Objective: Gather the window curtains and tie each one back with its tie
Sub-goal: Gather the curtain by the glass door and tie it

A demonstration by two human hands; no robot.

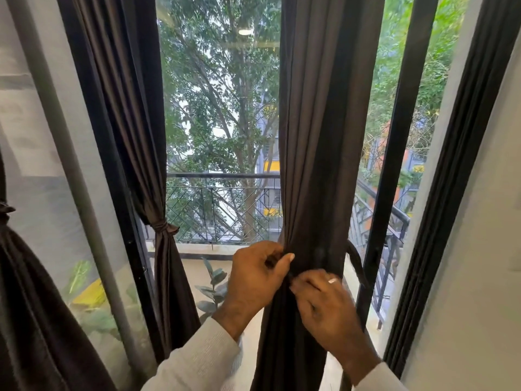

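- The right curtain [313, 165] hangs gathered at mid-window; both hands work at its waist.
- Left hand [258, 273] pinches the bunched folds, thumb pressing the cloth.
- Right hand [324, 303] has fingers curled on what looks like the tie [355, 261] (its end loops out on the right).
- Keep the bunch squeezed while knotting, or the folds will likely slip.
- Match the height of the left curtain's knot [163, 227].

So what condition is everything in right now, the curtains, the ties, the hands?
Middle curtain: gathered, already tied back.
Its tie: knotted.
Far-left curtain: gathered, tied at the frame's edge.
Right curtain: bunched, not yet tied.
Its tie: looped behind, loose.
Left hand: pinching the bunched fabric.
Right hand: pinching at the same spot.
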